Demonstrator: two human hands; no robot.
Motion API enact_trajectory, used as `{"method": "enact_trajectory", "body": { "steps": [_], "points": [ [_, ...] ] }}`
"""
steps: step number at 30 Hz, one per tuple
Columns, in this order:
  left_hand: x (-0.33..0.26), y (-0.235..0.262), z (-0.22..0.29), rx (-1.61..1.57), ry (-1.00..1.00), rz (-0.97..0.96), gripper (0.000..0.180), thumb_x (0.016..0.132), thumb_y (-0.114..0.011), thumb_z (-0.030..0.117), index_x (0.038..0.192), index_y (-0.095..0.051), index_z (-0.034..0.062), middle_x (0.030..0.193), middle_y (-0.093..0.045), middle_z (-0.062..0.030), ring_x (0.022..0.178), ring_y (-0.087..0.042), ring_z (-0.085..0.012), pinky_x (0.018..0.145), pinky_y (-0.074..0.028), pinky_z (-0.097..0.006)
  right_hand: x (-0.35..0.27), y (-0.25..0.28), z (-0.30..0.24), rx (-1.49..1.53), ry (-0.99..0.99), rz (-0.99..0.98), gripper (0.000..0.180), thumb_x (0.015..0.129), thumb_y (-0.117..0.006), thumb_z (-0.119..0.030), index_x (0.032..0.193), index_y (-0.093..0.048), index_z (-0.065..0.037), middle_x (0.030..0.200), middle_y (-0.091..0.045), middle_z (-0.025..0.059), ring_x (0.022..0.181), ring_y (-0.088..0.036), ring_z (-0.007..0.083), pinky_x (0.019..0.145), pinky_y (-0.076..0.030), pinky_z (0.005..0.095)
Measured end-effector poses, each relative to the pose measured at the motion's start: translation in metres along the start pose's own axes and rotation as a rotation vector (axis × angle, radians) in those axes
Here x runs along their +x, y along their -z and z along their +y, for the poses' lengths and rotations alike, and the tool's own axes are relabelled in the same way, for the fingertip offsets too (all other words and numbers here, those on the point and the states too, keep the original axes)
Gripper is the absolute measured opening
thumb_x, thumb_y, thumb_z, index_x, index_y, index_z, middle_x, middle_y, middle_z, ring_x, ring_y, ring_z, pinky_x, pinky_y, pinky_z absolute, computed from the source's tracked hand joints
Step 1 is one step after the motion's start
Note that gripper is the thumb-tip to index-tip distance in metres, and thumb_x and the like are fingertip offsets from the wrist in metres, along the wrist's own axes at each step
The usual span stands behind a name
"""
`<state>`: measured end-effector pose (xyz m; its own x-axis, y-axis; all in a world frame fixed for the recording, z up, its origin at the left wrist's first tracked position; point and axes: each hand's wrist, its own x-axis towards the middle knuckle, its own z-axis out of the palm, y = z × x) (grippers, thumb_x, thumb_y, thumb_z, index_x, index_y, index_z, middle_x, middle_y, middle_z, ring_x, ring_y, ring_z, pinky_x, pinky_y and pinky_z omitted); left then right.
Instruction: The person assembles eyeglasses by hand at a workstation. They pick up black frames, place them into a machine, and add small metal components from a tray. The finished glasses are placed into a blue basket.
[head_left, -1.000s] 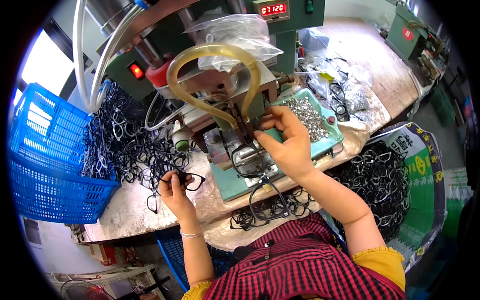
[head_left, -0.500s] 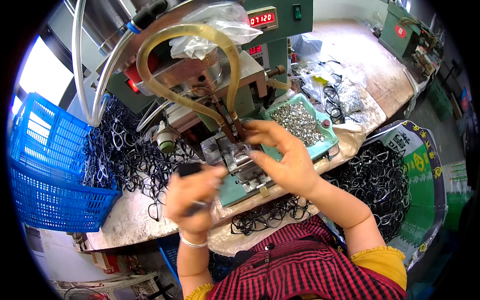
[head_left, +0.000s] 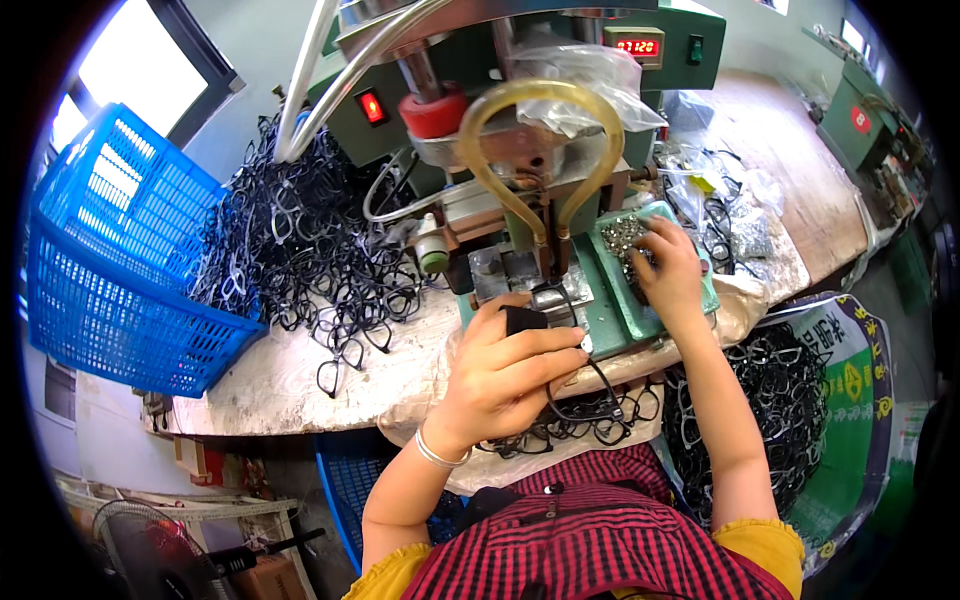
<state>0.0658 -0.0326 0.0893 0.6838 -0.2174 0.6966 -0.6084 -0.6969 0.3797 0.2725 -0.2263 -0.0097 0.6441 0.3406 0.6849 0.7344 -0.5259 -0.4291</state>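
My left hand (head_left: 510,375) is closed around a black eyeglass frame (head_left: 598,405), held at the metal fixture (head_left: 580,312) of a green bench machine. Something black (head_left: 525,320) covers part of its thumb or finger. Over the fixture, a yellowish hose loop (head_left: 540,90) runs down to two thin dark prongs (head_left: 553,240). My right hand (head_left: 672,275) reaches into a light green tray (head_left: 645,325), its fingers bent down onto small shiny metal parts (head_left: 622,236). Whatever lies between those fingertips is too small to make out.
Black eyeglass frames (head_left: 320,260) are heaped at the left, by a tipped blue basket (head_left: 130,270). More frames (head_left: 755,400) fill a sack (head_left: 850,440) at the right. Several frames (head_left: 540,435) lie along the table edge. Plastic bags (head_left: 760,195) lie behind the tray.
My right hand has left the fixture and moved right into the tray. My left hand has come in from the left to the fixture with the eyeglass frame. The view has shifted.
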Motion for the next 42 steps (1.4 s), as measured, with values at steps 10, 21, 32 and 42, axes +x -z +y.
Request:
{"method": "enact_trajectory", "body": {
  "steps": [10,21,32,42],
  "points": [
    [-0.135,0.062,0.017,0.721,0.395,0.436,0.036,0.087,-0.066,0.001,0.123,-0.063,-0.0025,0.119,-0.069,-0.0165,0.113,-0.065,-0.0305,0.106,-0.045,-0.044,-0.022,0.026,-0.002,0.185,-0.424,0.029,0.011,0.091,-0.068,-0.009,0.100,-0.067,-0.003,0.091,-0.071,0.0084,0.084,-0.068,0.0197,0.077,-0.052,0.0301],
    [-0.196,0.160,-0.091,1.215,1.001,0.238,0.022,0.086,-0.073,0.029,0.090,-0.072,0.0073,0.114,-0.067,-0.0119,0.101,-0.057,-0.0355,0.089,-0.045,-0.044,-0.001,-0.020,-0.020,0.860,-0.590,0.170,0.016,0.092,-0.070,-0.006,0.106,-0.073,0.000,0.099,-0.072,0.0030,0.089,-0.063,0.0086,0.084,-0.049,0.0225],
    [-0.242,0.116,-0.136,1.081,1.083,0.520,0.020,0.092,-0.065,0.022,0.086,-0.062,0.0032,0.087,-0.062,-0.0139,0.072,-0.058,-0.0315,0.068,-0.047,-0.042,-0.056,0.066,0.000,0.300,-0.498,0.074,0.015,0.086,-0.069,0.001,0.100,-0.073,0.002,0.094,-0.072,0.0070,0.090,-0.066,0.0147,0.084,-0.050,0.0269],
    [-0.121,0.065,-0.115,-0.047,0.716,1.002,0.012,0.100,-0.063,0.015,0.095,-0.056,0.0062,0.086,-0.054,0.0023,0.071,-0.048,-0.0044,0.063,-0.043,-0.020,0.020,0.021,-0.100,0.750,-0.216,-0.050,0.012,0.080,-0.068,-0.001,0.091,-0.072,0.000,0.091,-0.071,0.0113,0.087,-0.068,0.0235,0.080,-0.052,0.0325]
  ]
}}
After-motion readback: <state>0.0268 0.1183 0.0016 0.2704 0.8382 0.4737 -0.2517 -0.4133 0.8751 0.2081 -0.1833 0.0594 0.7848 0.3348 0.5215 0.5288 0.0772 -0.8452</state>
